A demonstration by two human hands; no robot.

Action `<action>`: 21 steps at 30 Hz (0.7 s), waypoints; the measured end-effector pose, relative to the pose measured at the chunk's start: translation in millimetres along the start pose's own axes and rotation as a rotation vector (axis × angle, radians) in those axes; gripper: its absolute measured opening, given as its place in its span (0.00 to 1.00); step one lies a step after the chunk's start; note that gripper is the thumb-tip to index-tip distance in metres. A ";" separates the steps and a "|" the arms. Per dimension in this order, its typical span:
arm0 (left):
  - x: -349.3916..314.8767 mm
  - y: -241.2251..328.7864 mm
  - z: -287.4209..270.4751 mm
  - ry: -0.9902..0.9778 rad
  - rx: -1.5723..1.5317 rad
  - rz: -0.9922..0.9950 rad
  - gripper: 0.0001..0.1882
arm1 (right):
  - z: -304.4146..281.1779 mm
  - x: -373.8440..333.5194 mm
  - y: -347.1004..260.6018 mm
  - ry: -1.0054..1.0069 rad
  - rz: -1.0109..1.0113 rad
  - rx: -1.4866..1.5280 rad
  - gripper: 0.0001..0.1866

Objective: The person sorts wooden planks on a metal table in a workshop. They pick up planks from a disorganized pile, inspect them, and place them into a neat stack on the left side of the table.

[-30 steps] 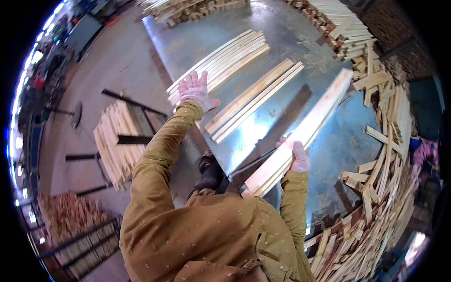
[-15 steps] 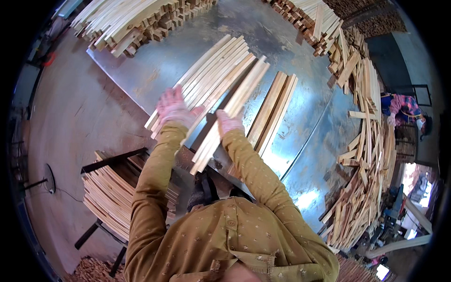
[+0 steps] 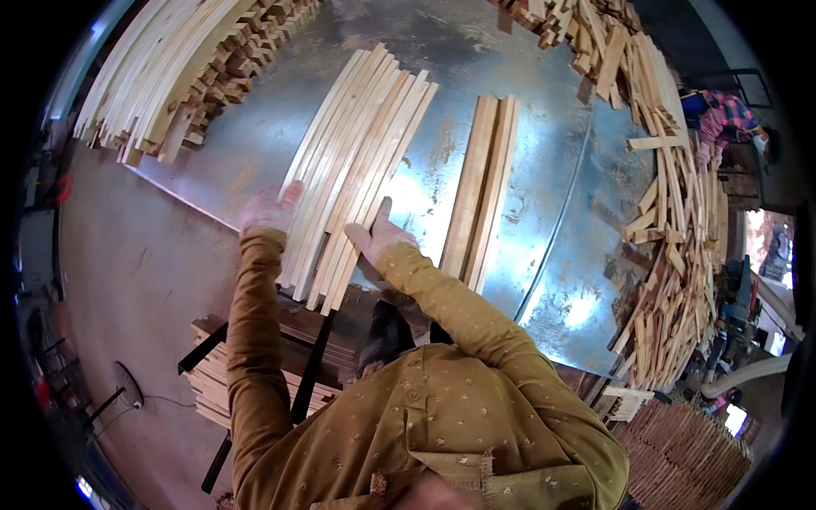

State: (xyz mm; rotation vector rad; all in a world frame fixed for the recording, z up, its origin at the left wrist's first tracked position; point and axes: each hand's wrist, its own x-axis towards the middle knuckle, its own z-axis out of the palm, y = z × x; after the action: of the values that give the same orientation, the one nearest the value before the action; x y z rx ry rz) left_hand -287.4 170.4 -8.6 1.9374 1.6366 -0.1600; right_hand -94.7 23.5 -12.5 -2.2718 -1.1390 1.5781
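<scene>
Both palms flat and unclenched: left hand (image 3: 268, 210) and right hand (image 3: 376, 238) flanked the slat bundle (image 3: 353, 174), squaring it; second bundle (image 3: 484, 187) right of grip untouched.

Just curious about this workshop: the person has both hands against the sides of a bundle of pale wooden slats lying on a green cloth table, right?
Not quite: the head view shows a shiny sheet-metal table, not green cloth. The left hand and right hand do flank the bundle of pale wooden slats.
</scene>
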 end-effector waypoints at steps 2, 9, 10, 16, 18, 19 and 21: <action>-6.8 8.9 19.2 0.104 0.162 -0.057 0.43 | -0.1 -9.6 9.3 -0.043 -0.116 -0.167 0.54; -80.9 65.6 60.0 0.216 -0.513 0.322 0.43 | -66.9 -53.3 121.5 0.934 0.141 -0.452 0.52; -98.8 83.0 79.3 -0.023 -1.022 0.378 0.42 | -73.1 -52.8 133.5 0.710 0.256 -0.261 0.49; -159.9 183.8 174.7 -0.232 0.340 0.428 0.53 | -75.1 -51.1 204.3 0.588 0.025 0.836 0.30; -159.9 186.0 192.2 -0.205 0.309 0.438 0.54 | -81.6 -53.7 230.7 0.541 -0.067 1.129 0.26; -156.6 185.2 198.1 -0.210 0.305 0.427 0.52 | -86.2 -60.6 236.8 0.538 -0.066 1.239 0.25; -151.4 190.2 196.4 -0.203 0.306 0.394 0.48 | -97.5 -71.2 240.6 0.551 -0.049 1.264 0.24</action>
State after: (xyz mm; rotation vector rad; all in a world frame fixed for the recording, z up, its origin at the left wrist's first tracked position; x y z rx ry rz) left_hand -91.5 -72.0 -33.1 2.3451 1.1249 -0.4536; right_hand 96.7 -163.8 -40.8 -1.5374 0.0366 1.0007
